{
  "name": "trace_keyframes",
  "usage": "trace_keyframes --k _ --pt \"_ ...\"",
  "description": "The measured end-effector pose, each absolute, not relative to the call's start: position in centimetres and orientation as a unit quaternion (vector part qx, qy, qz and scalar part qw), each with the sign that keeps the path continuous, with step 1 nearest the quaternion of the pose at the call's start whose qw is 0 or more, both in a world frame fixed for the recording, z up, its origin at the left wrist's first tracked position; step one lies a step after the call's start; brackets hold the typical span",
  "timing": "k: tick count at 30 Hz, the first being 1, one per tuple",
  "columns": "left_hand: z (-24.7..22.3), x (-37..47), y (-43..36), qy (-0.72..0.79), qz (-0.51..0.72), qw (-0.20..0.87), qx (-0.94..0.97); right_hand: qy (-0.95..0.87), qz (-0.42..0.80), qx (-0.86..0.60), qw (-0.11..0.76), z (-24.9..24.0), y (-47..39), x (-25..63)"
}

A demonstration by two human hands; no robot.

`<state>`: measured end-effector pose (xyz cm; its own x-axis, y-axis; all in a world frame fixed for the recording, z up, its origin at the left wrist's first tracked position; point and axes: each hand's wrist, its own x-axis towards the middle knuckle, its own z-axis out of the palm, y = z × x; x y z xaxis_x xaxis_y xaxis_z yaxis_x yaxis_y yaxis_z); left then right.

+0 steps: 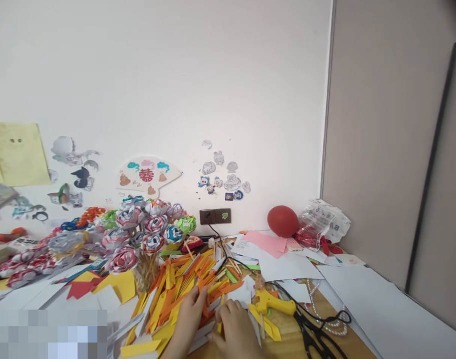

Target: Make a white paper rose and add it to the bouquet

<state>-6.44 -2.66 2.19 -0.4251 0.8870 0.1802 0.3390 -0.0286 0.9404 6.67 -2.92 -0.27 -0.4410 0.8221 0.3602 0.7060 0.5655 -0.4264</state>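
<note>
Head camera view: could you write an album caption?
Left hand and right hand among yellow and orange paper strips, paper flowers and a yellow glue gun nearby.

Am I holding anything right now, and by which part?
Your right hand seems to hold a yellow paper strip partway along, the fingers hiding the exact spot. Your left hand touches orange paper; whether it grips can't be told.

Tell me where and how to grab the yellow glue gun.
Probably best by the middle of its long yellow handle, coming from above: it lies sideways with its top exposed, while black scissors crowd its right end.
</note>
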Motion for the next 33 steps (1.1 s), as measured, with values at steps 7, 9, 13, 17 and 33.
trace_keyframes --k 7,9,13,17,33 --pt "0.1 -5.8 -1.6 0.588 0.55 0.368 0.466 -0.792 0.109 -0.443 0.406 -1.3 -1.9 6.4" --pt "-0.2 -5.6 -1.4 0.57 0.568 0.378 0.457 -0.774 0.104 -0.42 0.461 -1.5 -1.7 6.5" --pt "-0.4 -5.3 -1.2 0.557 0.579 0.418 0.423 -0.763 0.072 -0.393 0.508 -1.4 -1.5 6.7" --pt "-0.5 -5.3 -1.2 0.548 0.586 0.449 0.394 -0.786 0.017 -0.355 0.506 -0.7 -1.8 6.7" --pt "2.2 -4.9 -2.5 0.405 0.65 0.541 0.348 -0.717 0.238 -0.359 0.548 -0.2 -2.4 7.0"
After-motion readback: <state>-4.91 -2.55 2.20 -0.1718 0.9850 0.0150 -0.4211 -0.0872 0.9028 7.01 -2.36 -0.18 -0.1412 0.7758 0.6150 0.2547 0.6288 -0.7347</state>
